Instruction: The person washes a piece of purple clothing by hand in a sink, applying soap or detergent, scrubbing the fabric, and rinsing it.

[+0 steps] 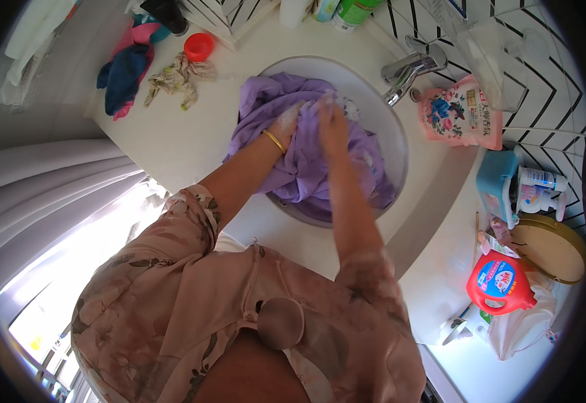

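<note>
A bunched purple cloth (308, 166), with a white patterned part (349, 108) showing at its upper right, fills most of a round white washbasin (391, 136). Part of the cloth hangs over the basin's left rim. My left hand (289, 122), below a gold bangle, grips the fabric; suds cover its back and folds hide some fingers. Close to its right, my right hand (333, 126) is curled on the same cloth and blurred by motion. Foam shows around its fingertips. A chrome faucet (413, 68) stands at the basin's upper right.
Left on the counter (187, 136) are dark blue cloth (124, 78), crumpled pale gloves (174, 80) and a red cup-like object (198, 47). A pink refill pouch (459, 113) lies beside the faucet. Farther right sit a blue container (495, 176) and a red detergent jug (502, 282).
</note>
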Demonstrator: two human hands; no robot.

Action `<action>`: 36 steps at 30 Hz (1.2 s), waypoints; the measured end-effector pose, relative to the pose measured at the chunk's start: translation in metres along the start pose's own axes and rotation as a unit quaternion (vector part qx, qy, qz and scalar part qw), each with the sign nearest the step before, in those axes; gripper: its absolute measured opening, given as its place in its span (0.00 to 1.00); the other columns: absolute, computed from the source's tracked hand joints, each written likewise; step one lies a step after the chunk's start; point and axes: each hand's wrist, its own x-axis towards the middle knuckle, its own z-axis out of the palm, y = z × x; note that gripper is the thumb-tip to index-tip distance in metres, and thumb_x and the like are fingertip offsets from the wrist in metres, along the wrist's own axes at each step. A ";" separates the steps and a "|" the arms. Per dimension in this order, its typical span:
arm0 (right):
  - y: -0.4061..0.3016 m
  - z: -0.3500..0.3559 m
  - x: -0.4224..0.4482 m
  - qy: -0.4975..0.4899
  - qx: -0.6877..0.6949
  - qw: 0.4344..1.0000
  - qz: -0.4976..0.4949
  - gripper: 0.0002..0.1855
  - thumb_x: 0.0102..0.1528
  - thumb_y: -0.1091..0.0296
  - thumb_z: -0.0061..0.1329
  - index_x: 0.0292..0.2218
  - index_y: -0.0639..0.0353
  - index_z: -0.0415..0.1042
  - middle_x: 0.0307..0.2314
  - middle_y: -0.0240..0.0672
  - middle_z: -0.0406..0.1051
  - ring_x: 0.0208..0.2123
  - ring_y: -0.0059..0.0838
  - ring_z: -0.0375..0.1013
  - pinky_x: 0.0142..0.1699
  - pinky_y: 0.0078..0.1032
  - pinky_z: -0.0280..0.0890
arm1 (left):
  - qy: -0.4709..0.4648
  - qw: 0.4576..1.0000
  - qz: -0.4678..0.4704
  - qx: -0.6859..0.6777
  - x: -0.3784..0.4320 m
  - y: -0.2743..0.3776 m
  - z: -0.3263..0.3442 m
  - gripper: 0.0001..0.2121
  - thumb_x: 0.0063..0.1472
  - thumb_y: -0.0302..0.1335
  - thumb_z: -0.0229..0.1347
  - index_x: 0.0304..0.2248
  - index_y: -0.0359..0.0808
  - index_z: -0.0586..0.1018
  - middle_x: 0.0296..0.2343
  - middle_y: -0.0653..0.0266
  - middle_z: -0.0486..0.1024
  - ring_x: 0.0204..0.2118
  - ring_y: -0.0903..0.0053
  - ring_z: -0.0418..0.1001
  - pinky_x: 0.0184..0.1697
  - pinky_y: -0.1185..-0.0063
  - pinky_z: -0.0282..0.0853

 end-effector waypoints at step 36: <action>0.037 -0.008 0.031 0.096 -0.225 0.967 0.069 0.21 0.50 0.61 0.40 0.38 0.72 0.61 0.29 0.50 0.67 0.34 0.44 0.68 0.39 0.34 0.63 | -0.013 0.934 0.170 0.314 0.002 -0.012 0.004 0.16 0.56 0.38 0.46 0.37 0.35 0.71 0.33 0.66 0.70 0.39 0.80 0.64 0.41 0.84 0.60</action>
